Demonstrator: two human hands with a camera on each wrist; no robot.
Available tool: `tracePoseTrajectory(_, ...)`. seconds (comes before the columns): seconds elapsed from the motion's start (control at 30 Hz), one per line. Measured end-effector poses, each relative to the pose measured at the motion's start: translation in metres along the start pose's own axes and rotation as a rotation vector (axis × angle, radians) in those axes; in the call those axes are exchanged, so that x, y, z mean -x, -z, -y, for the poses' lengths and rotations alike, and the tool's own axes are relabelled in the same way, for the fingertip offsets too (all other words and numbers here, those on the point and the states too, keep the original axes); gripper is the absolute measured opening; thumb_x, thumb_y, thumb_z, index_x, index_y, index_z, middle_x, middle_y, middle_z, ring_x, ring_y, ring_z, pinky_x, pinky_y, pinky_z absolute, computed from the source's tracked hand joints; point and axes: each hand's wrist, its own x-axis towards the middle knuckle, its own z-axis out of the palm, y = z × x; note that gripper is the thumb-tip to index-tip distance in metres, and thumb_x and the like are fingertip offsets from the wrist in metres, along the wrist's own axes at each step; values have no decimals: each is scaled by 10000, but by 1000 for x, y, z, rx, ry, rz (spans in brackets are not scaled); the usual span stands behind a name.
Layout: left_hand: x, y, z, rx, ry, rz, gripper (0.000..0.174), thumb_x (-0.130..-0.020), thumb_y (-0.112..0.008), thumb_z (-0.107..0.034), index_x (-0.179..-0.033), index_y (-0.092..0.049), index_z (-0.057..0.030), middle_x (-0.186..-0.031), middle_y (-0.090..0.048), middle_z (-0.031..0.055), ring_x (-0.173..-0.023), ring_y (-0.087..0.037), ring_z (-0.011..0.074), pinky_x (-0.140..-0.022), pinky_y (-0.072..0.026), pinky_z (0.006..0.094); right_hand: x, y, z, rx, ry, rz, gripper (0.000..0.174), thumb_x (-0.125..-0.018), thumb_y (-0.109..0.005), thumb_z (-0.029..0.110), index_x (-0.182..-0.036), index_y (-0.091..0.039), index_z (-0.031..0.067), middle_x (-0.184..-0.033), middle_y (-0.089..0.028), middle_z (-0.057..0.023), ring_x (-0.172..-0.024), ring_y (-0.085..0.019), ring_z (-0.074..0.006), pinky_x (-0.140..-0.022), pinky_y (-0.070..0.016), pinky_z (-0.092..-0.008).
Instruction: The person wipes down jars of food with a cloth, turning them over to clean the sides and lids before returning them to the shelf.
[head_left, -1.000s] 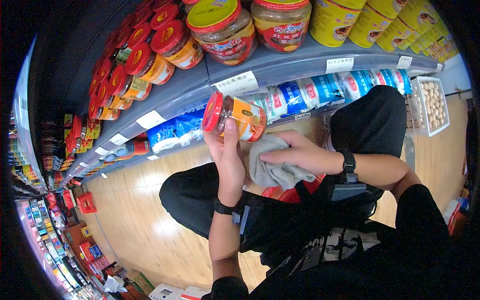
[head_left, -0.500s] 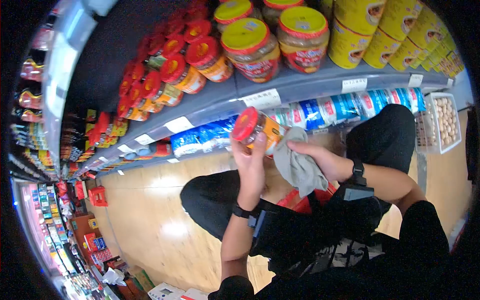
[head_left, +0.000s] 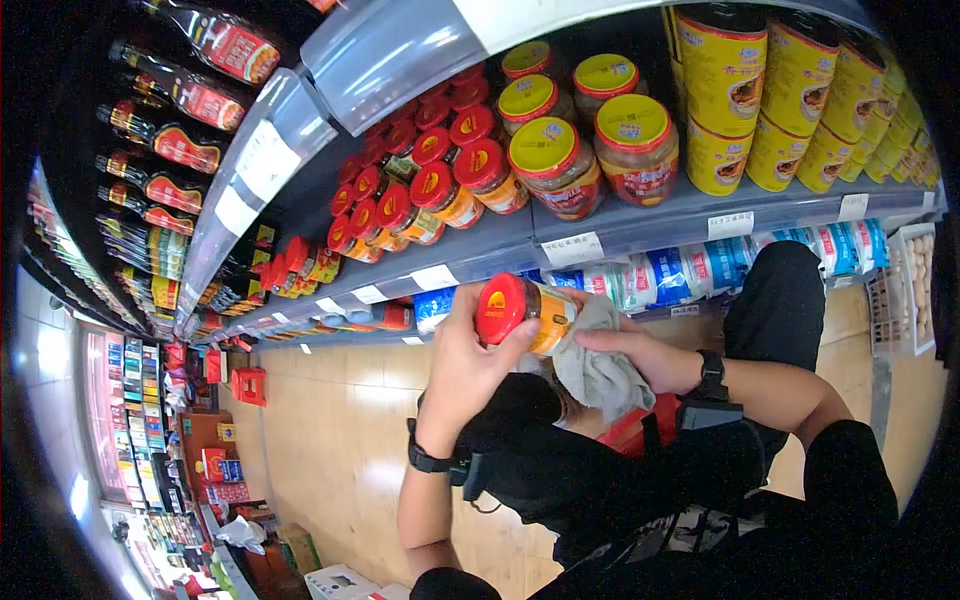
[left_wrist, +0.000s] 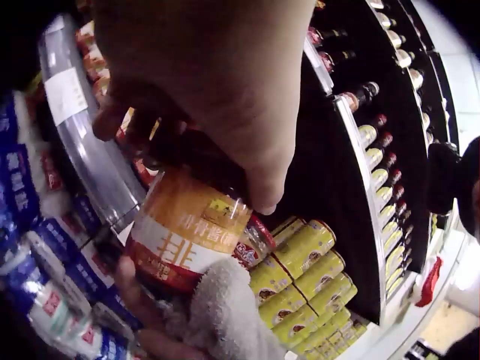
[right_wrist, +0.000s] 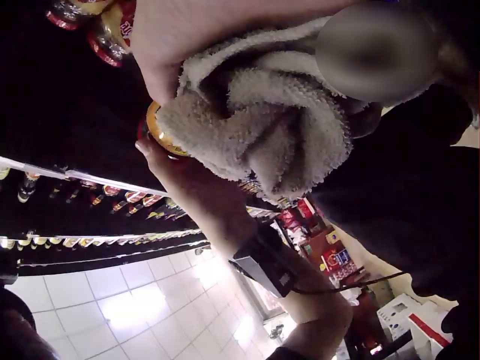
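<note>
My left hand grips a glass jar by its red-lidded end, fingers and thumb around it. The jar lies tilted, its lid toward the left and its orange label showing. My right hand holds a crumpled grey cloth against the jar's bottom end. In the left wrist view the cloth covers part of the jar's base, beside the orange and white label. The right wrist view shows the bunched cloth hiding most of the jar.
Before me a grey shelf bears red-lidded jars, larger yellow-lidded jars and stacked yellow cans. Blue and white bags lie beneath. Dark bottles line the left shelving. A white basket of eggs stands at right.
The head view has swung, bringing the dark bottles into sight at upper left. My left hand has shifted its grip around the lid end of the jar. The cloth stays in my right hand.
</note>
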Motion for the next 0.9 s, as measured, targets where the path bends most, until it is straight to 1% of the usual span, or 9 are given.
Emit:
tracePoseTrajectory(0.13,-16,33,-9,-109,-14,-191,397,-922,-676,-291,-1151,-575,17,-938,-663,113,-829,-610,182,-778,-505,335,-6,-8,7,270,185,34,704,-943,-652,162,-1534,-272,114,-1231,-568,-56,-1130,-549,-115,-990,-447,-280)
tracePoseTrajectory(0.27,-65,84,-16,35,-3,-464,369,-986,-581,-401,-999,-523,-37,-739,-541,22,-522,-458,63,-434,-329,214,-11,-1,7,323,304,-97,566,-924,-674,137,-1427,-419,92,-1156,-581,-39,-1072,-554,-105,-957,-452,-274)
tracePoseTrajectory(0.3,-80,99,-9,-47,37,-526,392,-981,-590,-361,-1106,-534,6,-856,-620,95,-666,-582,155,-580,-468,275,-13,2,8,320,309,-91,566,-924,-674,137,-1427,-419,92,-1156,-581,-39,-1072,-554,-105,-957,-452,-274)
tracePoseTrajectory(0.37,-118,114,14,-252,-282,-696,435,-971,-607,-291,-1221,-525,55,-1063,-651,184,-937,-626,272,-861,-490,375,-20,16,6,453,398,-157,498,-919,-672,118,-1368,-457,86,-1150,-582,-43,-1052,-561,-102,-939,-462,-273)
tracePoseTrajectory(0.43,-136,118,18,-261,-289,-667,449,-956,-616,-218,-1280,-516,75,-1227,-613,231,-1144,-564,322,-1037,-384,417,-24,19,4,435,448,-165,422,-915,-670,107,-1297,-492,77,-1113,-591,-37,-1014,-576,-102,-899,-480,-268)
tracePoseTrajectory(0.6,-199,154,83,-369,-333,-489,321,-935,-607,-165,-1214,-598,-6,-1250,-617,195,-1152,-575,362,-1026,-401,434,-31,25,0,395,454,-212,336,-911,-671,109,-1206,-526,38,-1031,-618,-31,-958,-588,-102,-849,-498,-268)
tracePoseTrajectory(0.67,-214,165,98,-1275,-596,-363,326,-928,-621,-180,-1234,-610,-68,-1269,-621,171,-1188,-566,356,-1044,-396,427,-34,29,0,431,472,-226,326,-908,-671,109,-1191,-529,33,-1030,-621,-35,-959,-587,-102,-848,-498,-270)
tracePoseTrajectory(0.8,-237,169,124,-1226,-707,-343,331,-937,-626,-222,-1238,-619,-83,-1265,-632,158,-1206,-569,322,-1054,-395,409,-33,32,5,478,505,-287,305,-899,-673,103,-1160,-536,26,-1032,-623,-39,-955,-588,-104,-836,-497,-277)
tracePoseTrajectory(0.9,-240,165,128,-516,-247,-223,358,-948,-623,-273,-1254,-612,-88,-1266,-638,137,-1231,-562,289,-1068,-385,393,-33,32,7,469,529,-338,299,-887,-666,116,-1137,-539,11,-1027,-628,-52,-950,-591,-115,-836,-496,-289)
